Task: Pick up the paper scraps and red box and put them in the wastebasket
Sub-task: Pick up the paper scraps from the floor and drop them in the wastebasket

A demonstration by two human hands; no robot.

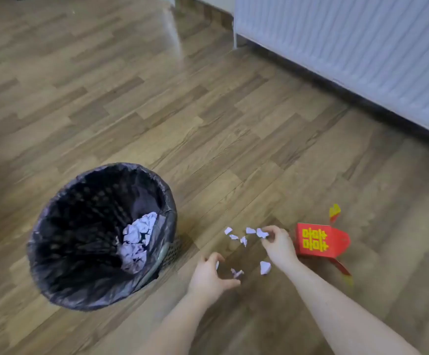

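Several white paper scraps lie scattered on the wooden floor between my hands. My right hand pinches one scrap at its fingertips. My left hand is curled around a small white scrap that shows between its fingers. Another scrap lies below my right wrist. The red box, with yellow characters and open flaps, lies on its side just right of my right hand. To the left stands the wastebasket, lined with a black bag, with crumpled white paper inside it.
A white ribbed panel on short legs runs along the upper right. A small red and yellow piece lies on the floor beyond the red box. Wooden floor stretches away on all other sides.
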